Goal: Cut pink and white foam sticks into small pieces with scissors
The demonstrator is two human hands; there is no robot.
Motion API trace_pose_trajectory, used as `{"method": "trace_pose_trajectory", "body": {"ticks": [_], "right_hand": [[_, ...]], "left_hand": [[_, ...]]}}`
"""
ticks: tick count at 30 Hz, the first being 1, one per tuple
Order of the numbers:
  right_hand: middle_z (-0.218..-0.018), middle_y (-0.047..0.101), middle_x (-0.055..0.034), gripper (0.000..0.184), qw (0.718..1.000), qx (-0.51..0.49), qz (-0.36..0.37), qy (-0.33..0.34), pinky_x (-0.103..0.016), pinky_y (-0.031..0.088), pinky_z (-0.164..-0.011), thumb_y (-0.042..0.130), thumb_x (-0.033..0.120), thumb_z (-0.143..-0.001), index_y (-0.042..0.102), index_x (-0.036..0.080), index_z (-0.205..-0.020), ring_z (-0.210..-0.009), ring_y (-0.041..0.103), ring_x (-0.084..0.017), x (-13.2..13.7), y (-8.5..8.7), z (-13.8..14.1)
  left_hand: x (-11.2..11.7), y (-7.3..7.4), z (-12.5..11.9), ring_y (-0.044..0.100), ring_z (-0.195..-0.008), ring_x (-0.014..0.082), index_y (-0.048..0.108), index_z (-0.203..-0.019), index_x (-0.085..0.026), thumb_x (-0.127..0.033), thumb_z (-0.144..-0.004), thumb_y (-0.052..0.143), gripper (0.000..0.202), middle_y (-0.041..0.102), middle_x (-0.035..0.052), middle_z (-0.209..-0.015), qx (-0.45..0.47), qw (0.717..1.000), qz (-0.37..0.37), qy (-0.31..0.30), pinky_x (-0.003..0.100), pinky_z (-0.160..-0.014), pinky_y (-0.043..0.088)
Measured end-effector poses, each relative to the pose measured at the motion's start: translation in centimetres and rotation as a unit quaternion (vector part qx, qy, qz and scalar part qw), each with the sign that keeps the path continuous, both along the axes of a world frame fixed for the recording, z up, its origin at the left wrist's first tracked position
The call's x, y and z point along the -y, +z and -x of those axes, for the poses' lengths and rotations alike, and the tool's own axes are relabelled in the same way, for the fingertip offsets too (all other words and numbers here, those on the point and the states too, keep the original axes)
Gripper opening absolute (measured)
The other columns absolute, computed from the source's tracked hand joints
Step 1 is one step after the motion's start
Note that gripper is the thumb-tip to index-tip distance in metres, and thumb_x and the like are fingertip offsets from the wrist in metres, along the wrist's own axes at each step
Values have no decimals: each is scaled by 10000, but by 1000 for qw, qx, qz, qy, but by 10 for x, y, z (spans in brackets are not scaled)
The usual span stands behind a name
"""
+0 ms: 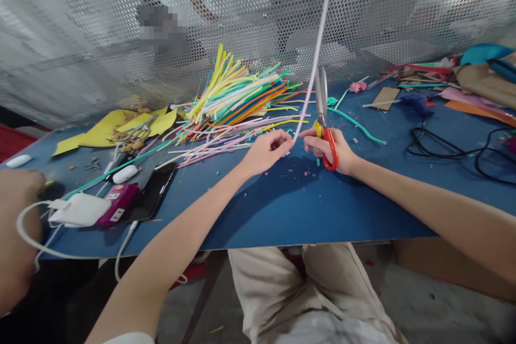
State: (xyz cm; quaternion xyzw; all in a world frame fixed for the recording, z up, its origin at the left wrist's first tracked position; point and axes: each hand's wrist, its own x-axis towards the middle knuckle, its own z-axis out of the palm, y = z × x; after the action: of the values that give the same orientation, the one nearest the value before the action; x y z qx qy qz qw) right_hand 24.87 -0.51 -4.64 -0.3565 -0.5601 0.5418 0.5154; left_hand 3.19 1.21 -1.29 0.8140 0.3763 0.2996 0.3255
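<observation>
My left hand [266, 150] is closed in a pinch on the lower end of a long pale pink pipe cleaner [312, 72] that rises steeply toward the mesh wall. My right hand [328, 148] grips red-handled scissors [322, 107], whose blades point up beside the pipe cleaner. Both hands hover just above the blue table [282, 204]. A heap of colourful pipe cleaners [237, 97] lies behind my left hand.
A phone [153, 191], a white charger [78, 209] and a pink power bank [119, 204] lie at the left, near another person's arm [16, 236]. Yellow paper [105, 126] holds a second pair of scissors. Black cables [455, 148] and craft scraps [463, 78] fill the right.
</observation>
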Motion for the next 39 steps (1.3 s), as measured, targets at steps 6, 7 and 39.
{"method": "trace_pose_trajectory", "body": {"ticks": [6,7,39], "right_hand": [[-660,636,4,243,999,33,-21,19,-272,238,-447,763,416,-801,665,194,-807,-462,361,-73,0,-5,4],[-656,635,7,252,999,36,-18,26,-271,236,-446,767,423,-798,666,192,-814,-460,359,-72,-1,-5,4],[-637,607,9,279,999,39,-2,-6,-290,221,-455,819,382,-765,611,196,-751,-469,354,-72,0,-1,5]], "left_hand": [[5,-7,-2,426,-580,95,626,-880,-166,-515,-954,539,367,564,-19,-692,-41,999,-25,-14,234,-580,360],[6,-7,-2,424,-584,95,626,-876,-165,-516,-954,540,370,561,-20,-691,-41,999,-30,-10,235,-584,358],[-6,6,32,663,-807,198,714,-873,-220,-440,-853,679,224,742,38,-906,-276,958,-25,78,293,-666,424]]}}
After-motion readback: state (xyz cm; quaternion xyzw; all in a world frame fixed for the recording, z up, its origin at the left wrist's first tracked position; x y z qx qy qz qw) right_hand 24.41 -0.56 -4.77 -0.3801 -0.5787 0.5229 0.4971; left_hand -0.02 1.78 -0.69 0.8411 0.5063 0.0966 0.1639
